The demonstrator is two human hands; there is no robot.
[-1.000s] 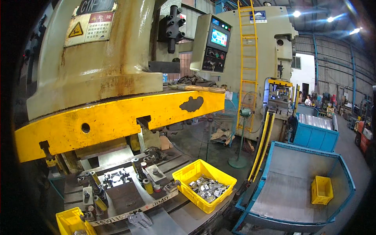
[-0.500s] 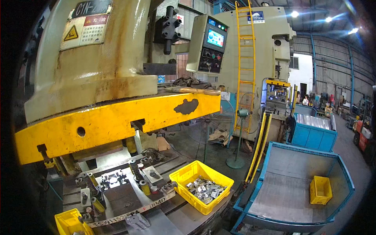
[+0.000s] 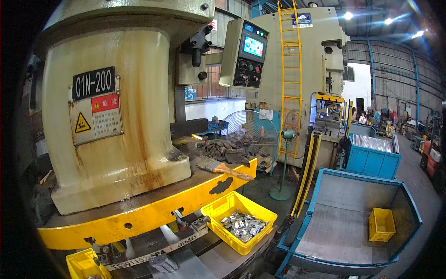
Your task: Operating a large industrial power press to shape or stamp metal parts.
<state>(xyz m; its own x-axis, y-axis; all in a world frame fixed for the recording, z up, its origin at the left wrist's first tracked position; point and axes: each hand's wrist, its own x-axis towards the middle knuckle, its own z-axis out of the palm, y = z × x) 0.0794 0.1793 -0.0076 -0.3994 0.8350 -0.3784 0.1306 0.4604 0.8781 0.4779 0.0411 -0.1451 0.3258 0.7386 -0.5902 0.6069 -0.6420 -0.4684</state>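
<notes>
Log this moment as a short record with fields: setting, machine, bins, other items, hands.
setting: factory hall, overhead lights on
machine: large cream press with a rust-streaked body and a yellow ledge; control panel with a lit screen at its upper right
bins: yellow bin of small metal parts below the ledge; corner of a second yellow bin at lower left; small yellow crate inside a blue trough
other items: brush and rags on the ledge; standing fan; yellow ladder
hands: neither in view
</notes>
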